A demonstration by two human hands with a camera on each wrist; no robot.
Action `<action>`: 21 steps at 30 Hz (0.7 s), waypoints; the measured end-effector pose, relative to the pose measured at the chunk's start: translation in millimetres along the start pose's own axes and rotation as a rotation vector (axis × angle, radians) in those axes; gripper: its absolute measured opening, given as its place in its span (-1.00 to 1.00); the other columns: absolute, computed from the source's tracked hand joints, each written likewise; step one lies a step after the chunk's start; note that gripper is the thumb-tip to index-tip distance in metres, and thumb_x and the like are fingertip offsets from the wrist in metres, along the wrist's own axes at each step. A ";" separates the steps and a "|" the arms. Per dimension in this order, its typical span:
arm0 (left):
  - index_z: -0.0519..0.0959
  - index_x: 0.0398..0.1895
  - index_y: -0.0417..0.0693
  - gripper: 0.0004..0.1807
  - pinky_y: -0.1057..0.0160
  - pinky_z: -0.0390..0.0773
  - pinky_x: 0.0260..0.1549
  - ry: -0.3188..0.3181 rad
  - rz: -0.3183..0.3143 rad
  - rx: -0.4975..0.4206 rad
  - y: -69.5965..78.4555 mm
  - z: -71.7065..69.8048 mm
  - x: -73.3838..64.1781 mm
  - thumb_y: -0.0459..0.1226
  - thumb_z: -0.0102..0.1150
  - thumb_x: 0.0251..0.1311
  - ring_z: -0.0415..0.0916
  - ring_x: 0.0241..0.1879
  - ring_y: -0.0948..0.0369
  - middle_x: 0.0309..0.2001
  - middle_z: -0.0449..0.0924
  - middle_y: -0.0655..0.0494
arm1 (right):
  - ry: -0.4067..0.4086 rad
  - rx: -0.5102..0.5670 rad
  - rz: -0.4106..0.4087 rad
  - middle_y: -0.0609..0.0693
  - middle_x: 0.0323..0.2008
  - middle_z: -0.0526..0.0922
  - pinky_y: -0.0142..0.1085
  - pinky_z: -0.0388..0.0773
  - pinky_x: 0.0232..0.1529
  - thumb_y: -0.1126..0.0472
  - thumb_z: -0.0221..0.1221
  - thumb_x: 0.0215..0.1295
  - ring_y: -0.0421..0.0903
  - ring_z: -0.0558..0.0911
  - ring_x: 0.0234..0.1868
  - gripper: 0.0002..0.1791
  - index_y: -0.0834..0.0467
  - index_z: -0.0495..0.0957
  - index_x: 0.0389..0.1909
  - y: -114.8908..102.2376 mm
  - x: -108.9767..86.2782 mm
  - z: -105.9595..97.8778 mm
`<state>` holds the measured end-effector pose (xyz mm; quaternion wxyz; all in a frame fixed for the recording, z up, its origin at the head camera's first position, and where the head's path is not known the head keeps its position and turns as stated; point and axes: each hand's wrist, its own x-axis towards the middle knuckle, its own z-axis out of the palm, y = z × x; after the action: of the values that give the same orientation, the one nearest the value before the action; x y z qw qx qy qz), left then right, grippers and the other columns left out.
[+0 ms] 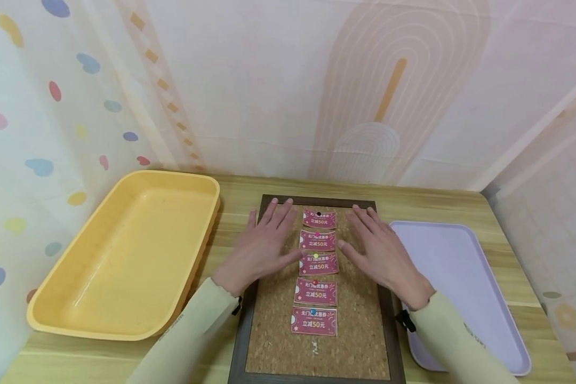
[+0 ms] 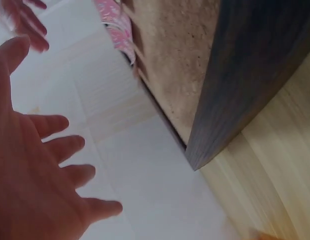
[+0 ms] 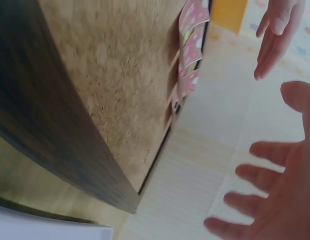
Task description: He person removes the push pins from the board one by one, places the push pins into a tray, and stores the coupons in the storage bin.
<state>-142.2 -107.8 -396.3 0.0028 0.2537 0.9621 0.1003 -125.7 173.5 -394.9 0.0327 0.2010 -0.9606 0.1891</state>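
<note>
A framed cork board (image 1: 360,341) lies on the table. Several pink paper coupons run down its middle in a column, each with a coloured pushpin at its top; the lowest coupon (image 1: 314,321) has a blue pin. My left hand (image 1: 264,242) hovers over the board's upper left part, fingers spread, thumb near the coupon with the yellow pin (image 1: 316,256). On the other side, my right hand (image 1: 381,250) is held above the upper right part, fingers extended. Both wrist views show the hands raised off the cork with nothing in them.
To the left stands a deep yellow tray (image 1: 206,224). A shallow lilac tray (image 1: 453,277) lies on the right, partly under the right forearm. Behind the wooden table (image 1: 240,186) hangs a patterned curtain (image 1: 259,96).
</note>
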 end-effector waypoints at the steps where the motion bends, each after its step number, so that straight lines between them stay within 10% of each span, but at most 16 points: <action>1: 0.01 0.68 -0.03 0.04 -0.37 -0.16 0.46 -0.013 0.012 -0.009 0.1 1.3 3.1 0.39 -0.05 0.37 -0.31 0.63 -0.09 0.68 -0.19 -0.02 | -0.006 0.014 -0.018 0.18 0.59 0.14 0.28 0.10 0.46 -0.25 0.07 0.53 0.28 0.08 0.58 -0.17 0.24 0.24 0.55 1.2 3.4 0.2; 21: 0.07 0.67 0.01 -0.02 -0.32 -0.03 0.47 -0.195 0.045 -0.086 -0.9 23.5 37.5 0.36 -0.03 0.38 -0.23 0.63 -0.06 0.66 -0.06 0.05 | -0.116 0.173 -0.076 0.18 0.36 0.52 0.11 0.40 0.35 0.09 0.17 0.55 0.16 0.49 0.37 -0.52 0.22 0.51 0.36 12.2 60.8 10.1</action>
<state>-173.9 -85.7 -417.8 0.1052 0.2836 0.9460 0.1163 -186.3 157.3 -400.1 -0.0332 0.2501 -0.9326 0.2579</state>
